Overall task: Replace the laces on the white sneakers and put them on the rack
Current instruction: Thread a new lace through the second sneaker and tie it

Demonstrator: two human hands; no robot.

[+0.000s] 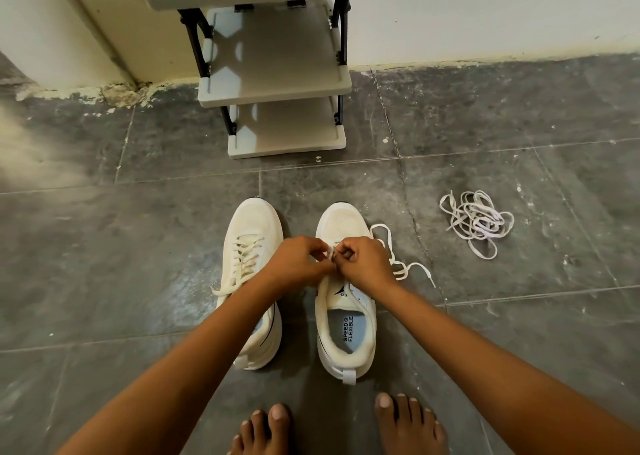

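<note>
Two white sneakers stand side by side on the dark tiled floor, toes pointing away from me. The left sneaker (pixel 251 246) is fully laced. Over the right sneaker (pixel 341 226) both hands meet above its eyelets. My left hand (pixel 298 262) pinches a bit of the white lace (pixel 394 246), and my right hand (pixel 363 264) pinches it from the other side. Loose lace ends trail onto the floor to the right of that shoe. A tangled pile of white laces (pixel 476 224) lies further right.
A grey shoe rack (pixel 277 83) with black legs and bare shelves stands against the wall straight ahead. My bare feet (pixel 405 423) are at the bottom edge, just behind the sneakers. A wall corner juts out at the left.
</note>
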